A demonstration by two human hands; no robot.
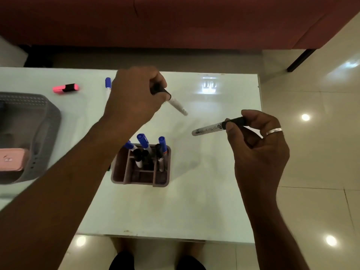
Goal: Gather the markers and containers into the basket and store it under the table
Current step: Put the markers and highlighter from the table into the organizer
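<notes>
Gathering markers: the left hand (134, 98) grips one black-capped marker (176, 103), the right hand (257, 149) another (214, 128), both above the tabletop (204, 201). Next, drop them into the pen holder (140, 167); basket (29, 137) waits left.

From my seat the table (214, 201) reads as a pale, glossy sheet, smooth enough to mirror a bright window patch. The floor tiles (315, 152) look polished too, throwing back round lamp spots. I take the grey basket (44, 115) for matt plastic with a perforated, woven-look wall. The compartmented marker holder (140, 180) looks like dull brownish plastic. The marker (212, 128) in my right hand (261, 152) has a smooth white barrel smudged with black, and a matt black cap. A ring (273, 131) there shines like metal. The pink highlighter (65, 88) looks like slick plastic. The sofa (175, 22) behind looks like soft red cloth.
</notes>
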